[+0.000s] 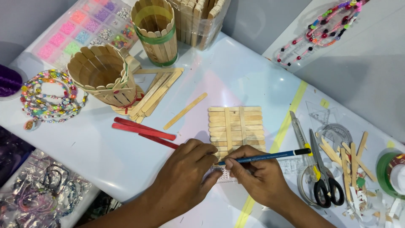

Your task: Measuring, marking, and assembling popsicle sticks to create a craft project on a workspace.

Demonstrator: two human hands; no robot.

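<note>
A flat panel of wooden craft sticks (236,126) lies on the white table (236,71), with two sticks glued across it. My left hand (185,169) presses down at the panel's near edge, fingers bent over a small clear ruler (223,175) that is mostly hidden. My right hand (257,173) grips a blue pencil (270,156), its tip pointing left toward my left fingers at the panel's near edge.
Red sticks (141,130) and a loose plain stick (185,110) lie left of the panel. Two stick-built cups (103,74) (157,31), a bead box (84,29) and bead strings (50,99) sit at the back left. Scissors (325,177), a cutter (300,135), stick scraps (350,156) and green tape (392,173) are at the right.
</note>
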